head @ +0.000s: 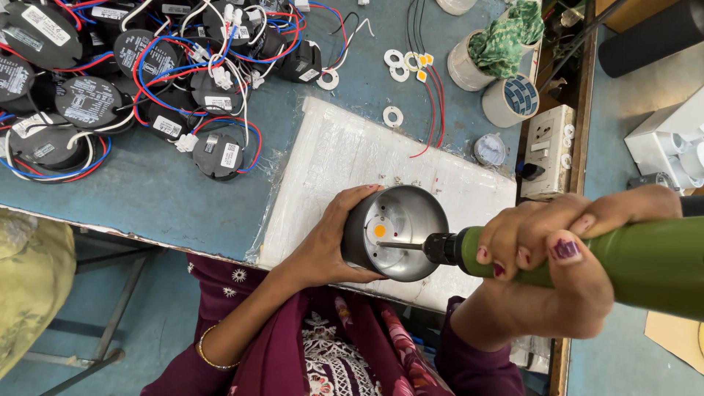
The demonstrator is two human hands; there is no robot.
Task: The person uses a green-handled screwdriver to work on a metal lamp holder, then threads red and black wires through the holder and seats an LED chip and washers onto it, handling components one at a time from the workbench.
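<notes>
At desk's near edge: left hand [323,249] wraps metal cup [394,232], above white pad [345,158].
Right hand [557,264]: closed around green screwdriver [638,268], bit inside cup.
Far-left corner: black drivers [95,88] crowd.
Open room: bare desk [147,191] left of pad.

A green screwdriver [623,260], a silver lamp housing [394,233], a blue table [147,191], black drivers [88,103] with red-blue wires.

Maroon garment with white floral embroidery; a thin gold bangle [207,350] circles the left wrist; dark red polish on the fingernails [565,248].
</notes>
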